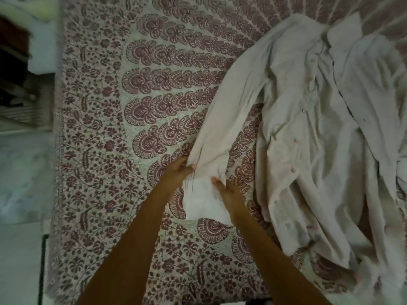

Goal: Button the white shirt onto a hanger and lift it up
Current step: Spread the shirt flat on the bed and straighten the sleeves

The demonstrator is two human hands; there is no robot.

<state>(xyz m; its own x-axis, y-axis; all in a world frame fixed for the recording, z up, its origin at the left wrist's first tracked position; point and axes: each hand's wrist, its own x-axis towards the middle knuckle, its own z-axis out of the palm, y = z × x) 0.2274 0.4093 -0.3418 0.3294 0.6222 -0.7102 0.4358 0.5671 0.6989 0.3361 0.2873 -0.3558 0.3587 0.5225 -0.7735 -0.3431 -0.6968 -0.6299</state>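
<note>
The white shirt [317, 133] lies spread and rumpled on the patterned bedspread [123, 119], collar toward the top right, its button placket running down the middle. One long sleeve [222, 119] stretches toward me, ending in the cuff [202, 201]. My left hand [178, 170] pinches the sleeve's left edge just above the cuff. My right hand [226, 190] grips the cuff's right edge, thumb on top of the cloth. No hanger is visible.
The bed's left edge runs down the frame near x 270, with pale floor [22, 177] beyond it. Dark shelving or furniture [15, 69] stands at the upper left. Bare bedspread lies left of the sleeve.
</note>
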